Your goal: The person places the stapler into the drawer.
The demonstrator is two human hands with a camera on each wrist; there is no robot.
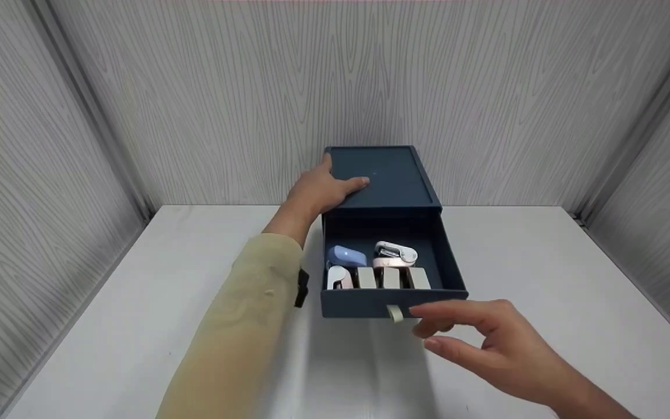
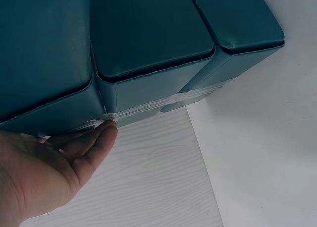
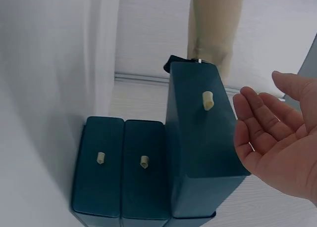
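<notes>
A dark blue drawer box (image 1: 387, 174) stands at the back of the white table. My left hand (image 1: 335, 186) rests flat on its top, the fingers (image 2: 94, 143) lying along the box (image 2: 148, 39) edge. The top drawer (image 1: 364, 304) is pulled out, with a beige pull tab (image 1: 395, 313) on its front. Inside lie a light blue item (image 1: 346, 255), a white and pink item (image 1: 396, 253) and several beige blocks (image 1: 390, 278). My right hand (image 1: 445, 331) hovers open just right of the tab and holds nothing. In the right wrist view that hand (image 3: 272, 138) is beside the drawer front (image 3: 198, 148).
Two lower drawers (image 3: 121, 187) are closed, each with a small beige tab (image 3: 100, 158). Grey wood-grain walls (image 1: 224, 87) close in the table (image 1: 544, 262) at the back and on both sides. My left arm wears a beige sleeve (image 1: 242, 326).
</notes>
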